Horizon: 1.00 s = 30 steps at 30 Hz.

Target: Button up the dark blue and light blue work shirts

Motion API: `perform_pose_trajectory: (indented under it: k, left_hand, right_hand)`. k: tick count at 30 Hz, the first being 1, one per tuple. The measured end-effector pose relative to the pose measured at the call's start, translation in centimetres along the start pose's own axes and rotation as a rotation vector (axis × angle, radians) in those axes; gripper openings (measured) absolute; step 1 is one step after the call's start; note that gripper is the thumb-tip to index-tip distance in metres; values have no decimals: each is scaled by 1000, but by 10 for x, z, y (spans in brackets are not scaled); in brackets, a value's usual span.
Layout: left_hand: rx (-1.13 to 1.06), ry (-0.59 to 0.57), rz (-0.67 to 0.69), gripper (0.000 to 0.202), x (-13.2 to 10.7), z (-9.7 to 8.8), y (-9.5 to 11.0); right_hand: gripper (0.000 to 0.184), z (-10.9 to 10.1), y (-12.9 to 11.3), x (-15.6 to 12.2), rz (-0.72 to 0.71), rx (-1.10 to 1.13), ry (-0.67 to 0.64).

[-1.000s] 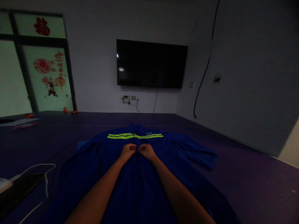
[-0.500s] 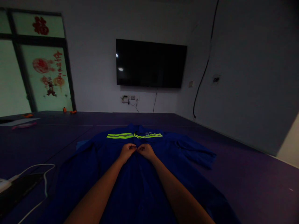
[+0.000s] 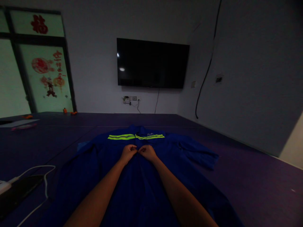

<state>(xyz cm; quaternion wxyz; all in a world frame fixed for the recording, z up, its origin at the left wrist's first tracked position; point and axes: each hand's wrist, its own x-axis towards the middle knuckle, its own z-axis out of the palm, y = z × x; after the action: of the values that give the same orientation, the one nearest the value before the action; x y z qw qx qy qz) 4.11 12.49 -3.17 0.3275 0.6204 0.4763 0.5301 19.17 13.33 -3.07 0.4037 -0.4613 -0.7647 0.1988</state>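
A blue work jacket with a yellow-green reflective stripe across the chest lies spread flat on the dark purple floor mat. Both my hands meet at its front opening, just below the stripe. My left hand is closed, pinching the left edge of the front placket. My right hand is closed too, pinching the right edge, knuckles touching the left hand. What sits between the fingertips is too small and dark to make out. One sleeve stretches out to the right.
A white cable and a dark flat device lie at the left near me. A black television hangs on the far wall above a socket. Glass doors with red decorations stand at the far left. The room is dim.
Both hands stay pinched together at the jacket front; only the camera has shifted slightly. The jacket has not moved.
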Motion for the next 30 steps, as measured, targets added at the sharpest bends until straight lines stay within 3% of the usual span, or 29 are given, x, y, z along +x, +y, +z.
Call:
perform_pose_trajectory:
  k: [30]
  left_hand:
    - [-54,-28,-43,29,3,-3,-3]
  right_hand:
    - [14,4,11,4,50,139,-8]
